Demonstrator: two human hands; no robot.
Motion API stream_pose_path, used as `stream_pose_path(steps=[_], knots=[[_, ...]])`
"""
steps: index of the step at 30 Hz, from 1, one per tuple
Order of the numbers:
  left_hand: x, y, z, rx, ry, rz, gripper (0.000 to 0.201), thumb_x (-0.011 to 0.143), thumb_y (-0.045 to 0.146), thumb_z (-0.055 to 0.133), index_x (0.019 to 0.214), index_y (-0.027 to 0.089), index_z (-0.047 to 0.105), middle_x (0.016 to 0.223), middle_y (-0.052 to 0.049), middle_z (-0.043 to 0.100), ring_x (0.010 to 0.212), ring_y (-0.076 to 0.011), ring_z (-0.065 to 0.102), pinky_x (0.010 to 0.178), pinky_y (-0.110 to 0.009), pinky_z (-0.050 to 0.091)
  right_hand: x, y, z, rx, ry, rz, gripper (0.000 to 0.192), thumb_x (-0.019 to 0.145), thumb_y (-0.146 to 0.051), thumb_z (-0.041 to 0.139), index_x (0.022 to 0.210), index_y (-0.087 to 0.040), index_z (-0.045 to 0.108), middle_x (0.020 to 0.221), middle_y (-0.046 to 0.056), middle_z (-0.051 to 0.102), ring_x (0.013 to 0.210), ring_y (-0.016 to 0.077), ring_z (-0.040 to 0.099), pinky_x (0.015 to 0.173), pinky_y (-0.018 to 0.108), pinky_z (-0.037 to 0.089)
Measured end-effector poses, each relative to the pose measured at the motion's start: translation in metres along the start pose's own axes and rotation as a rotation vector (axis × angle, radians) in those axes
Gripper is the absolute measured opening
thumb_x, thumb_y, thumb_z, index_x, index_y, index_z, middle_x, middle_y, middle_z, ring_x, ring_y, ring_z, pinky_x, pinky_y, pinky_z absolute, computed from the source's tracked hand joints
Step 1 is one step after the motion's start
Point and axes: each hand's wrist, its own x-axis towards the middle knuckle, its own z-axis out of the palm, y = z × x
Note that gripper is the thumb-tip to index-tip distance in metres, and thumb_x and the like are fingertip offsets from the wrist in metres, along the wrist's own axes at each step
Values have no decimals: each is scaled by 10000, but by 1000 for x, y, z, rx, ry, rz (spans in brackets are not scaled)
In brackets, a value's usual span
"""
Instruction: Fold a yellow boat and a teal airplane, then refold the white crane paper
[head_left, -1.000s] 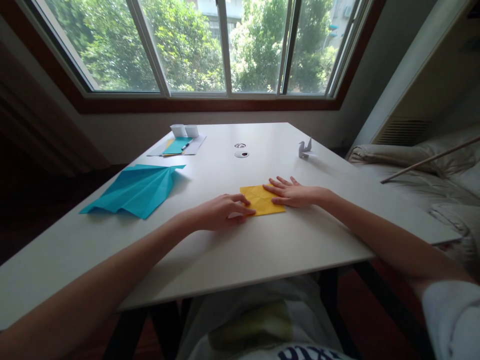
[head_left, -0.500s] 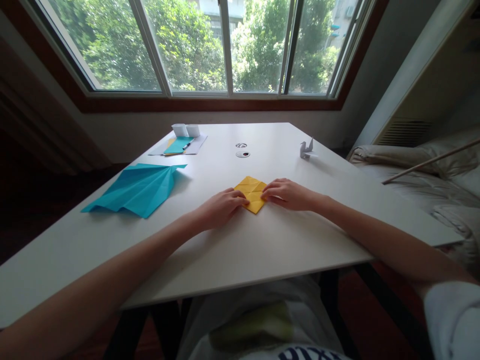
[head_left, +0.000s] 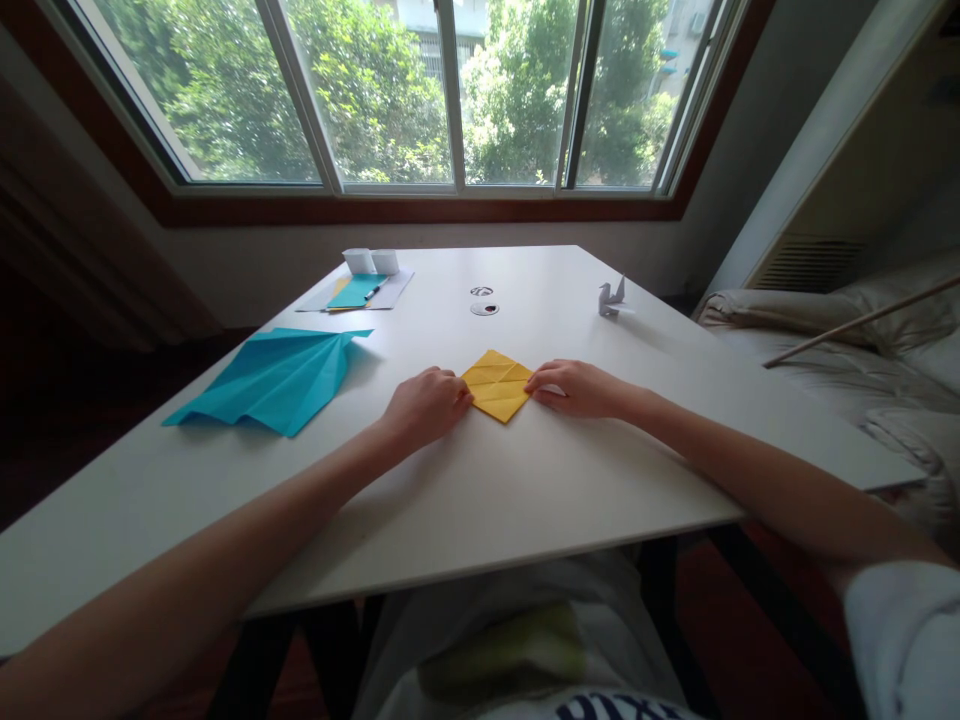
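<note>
A square of yellow origami paper (head_left: 496,384), marked with crossing creases, lies cornerwise on the white table between my hands. My left hand (head_left: 429,402) pinches its left corner, the fingers curled together. At the right corner, my right hand (head_left: 571,387) grips the paper between thumb and fingers. The fingertips of both hands cover those two corners; the far and near corners show.
A creased blue sheet (head_left: 277,378) spreads on the table (head_left: 480,520) to the left. Behind it are stacked papers (head_left: 352,290), a pen (head_left: 375,290) and two white containers (head_left: 371,262). A grey paper crane (head_left: 611,297) stands at the right, beyond two round discs (head_left: 484,309).
My left hand has drawn back leftward from over the yellow paper to its left corner, uncovering more of it. The paper has shifted slightly left; my right hand stays at its corner.
</note>
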Motion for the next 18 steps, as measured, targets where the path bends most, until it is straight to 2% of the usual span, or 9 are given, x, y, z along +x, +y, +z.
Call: stream_pose_path(steps=[5,9,13,18], knots=[[0,5,-4,93,33,-73,332,842,385,409,765,197,671,805,-62,670,804,-224,586,578,-275,424,1,1,-1,4,21,67,220,852,-228,475,951,-169,663,981,80,656,855,175,615,774,274,458],[-1,8,-5,132,50,-58,307,825,384,441,730,190,660,771,-64,673,815,-231,579,588,-280,421,3,0,0,-54,40,35,242,873,-241,442,921,-155,663,911,92,655,820,176,606,736,269,450],[-3,6,-6,76,49,-47,246,810,351,472,740,210,661,775,-46,678,840,-228,571,562,-265,412,4,1,2,-66,77,16,205,859,-233,470,881,-172,664,858,69,660,767,160,599,712,260,437],[-1,-3,-2,-65,40,-76,192,803,309,494,858,254,670,832,-26,685,894,-234,554,556,-259,423,4,5,4,-28,80,48,161,828,-217,523,914,-198,658,842,43,656,729,148,589,697,263,436]])
